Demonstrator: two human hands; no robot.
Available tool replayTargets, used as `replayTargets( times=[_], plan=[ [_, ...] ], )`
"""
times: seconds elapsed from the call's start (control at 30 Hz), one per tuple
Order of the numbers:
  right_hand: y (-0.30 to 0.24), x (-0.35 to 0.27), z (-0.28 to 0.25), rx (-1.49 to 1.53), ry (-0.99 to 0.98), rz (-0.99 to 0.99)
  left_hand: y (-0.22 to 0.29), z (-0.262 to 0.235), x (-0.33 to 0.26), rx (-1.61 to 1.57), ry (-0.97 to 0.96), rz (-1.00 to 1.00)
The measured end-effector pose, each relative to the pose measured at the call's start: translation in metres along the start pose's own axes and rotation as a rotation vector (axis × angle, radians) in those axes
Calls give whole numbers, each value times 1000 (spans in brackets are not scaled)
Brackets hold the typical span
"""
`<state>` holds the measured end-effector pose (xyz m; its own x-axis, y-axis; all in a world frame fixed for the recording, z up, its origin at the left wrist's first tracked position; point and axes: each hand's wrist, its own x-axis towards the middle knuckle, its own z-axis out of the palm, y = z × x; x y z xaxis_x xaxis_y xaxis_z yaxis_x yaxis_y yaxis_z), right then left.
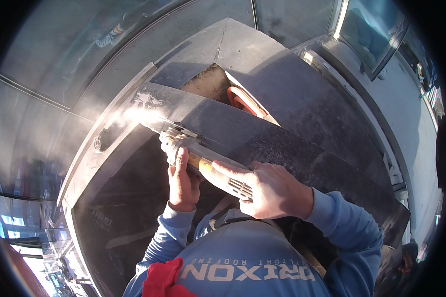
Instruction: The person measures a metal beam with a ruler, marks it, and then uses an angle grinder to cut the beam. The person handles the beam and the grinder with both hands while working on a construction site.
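Observation:
An angle grinder [206,167], dusty and partly yellow, lies across both my hands with its head toward the upper left. My left hand [182,184] grips it near the head, thumb up along its side. Wrapped round the vented rear end is my right hand [277,192], its index finger lying along the body. The disc's edge meets a dark grey panel [198,110] near its left edge. Bright dust [129,116] hides the exact contact and spreads to the left.
Beyond the worked strip, a rectangular opening [203,84] holds an orange hose [246,101]. Glass panes [34,64] rise on the left and far side. A pale ledge [411,109] curves along the right. Dark space shows below the panel, near my body.

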<state>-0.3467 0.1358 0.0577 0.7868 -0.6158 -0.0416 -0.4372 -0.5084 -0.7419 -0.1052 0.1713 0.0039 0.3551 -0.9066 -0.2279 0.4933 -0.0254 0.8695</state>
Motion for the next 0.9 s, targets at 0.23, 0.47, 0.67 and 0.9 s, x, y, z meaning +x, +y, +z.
replayTargets(
  times=[0.23,0.47,0.67,0.9],
  plan=[
    [2,1,6,64,115,-91,0,-2,1,-10,18,-33],
    [6,2,9,83,108,-58,-1,-4,2,-21,-11,-31],
    [7,5,9,76,81,-65,1,-1,2,-19,-5,-5],
    [9,6,12,98,156,-140,1,-1,2,-29,-8,13]
  ],
)
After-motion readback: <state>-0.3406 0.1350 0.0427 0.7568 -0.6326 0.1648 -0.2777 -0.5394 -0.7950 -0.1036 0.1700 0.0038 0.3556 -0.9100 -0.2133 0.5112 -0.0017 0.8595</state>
